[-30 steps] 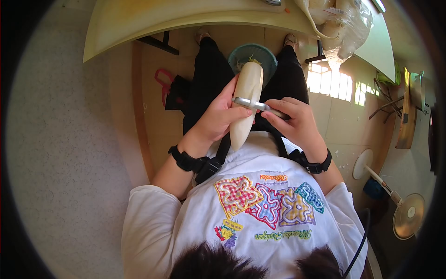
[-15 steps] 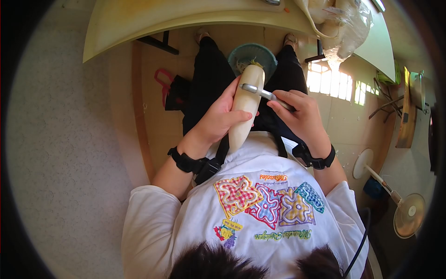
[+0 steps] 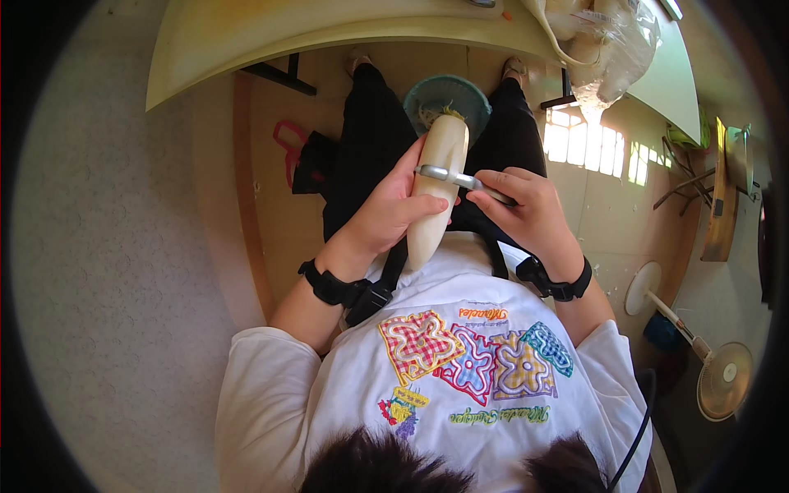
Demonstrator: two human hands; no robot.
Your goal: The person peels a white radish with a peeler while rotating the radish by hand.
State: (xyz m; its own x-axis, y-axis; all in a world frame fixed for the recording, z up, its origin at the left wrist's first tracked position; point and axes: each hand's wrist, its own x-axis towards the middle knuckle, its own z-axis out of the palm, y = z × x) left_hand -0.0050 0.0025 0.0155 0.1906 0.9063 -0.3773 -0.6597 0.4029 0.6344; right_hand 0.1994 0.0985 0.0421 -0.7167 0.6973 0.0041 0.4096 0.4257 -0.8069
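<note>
A long white radish [image 3: 440, 152] with a short green top points away from me, its tapered end near my shirt. My left hand [image 3: 400, 204] is wrapped round its left side, thumb lying across the top. In my right hand [image 3: 526, 204] is a metal peeler [image 3: 448, 174], gripped by its handle. The peeler's head lies across the radish about halfway along, just ahead of my left thumb. Beyond the radish's green end, a teal basin [image 3: 471, 97] on the floor between my feet holds pale peelings.
A pale table [image 3: 345, 23] spans the top, with a clear plastic bag [image 3: 616, 49] of white radishes at its right. A black bag with a pink handle [image 3: 288, 148] stands left of my legs. A fan [image 3: 725, 382] is at lower right.
My right hand has drawn the peeler a short way along the radish toward my body. My left hand and the radish have hardly moved.
</note>
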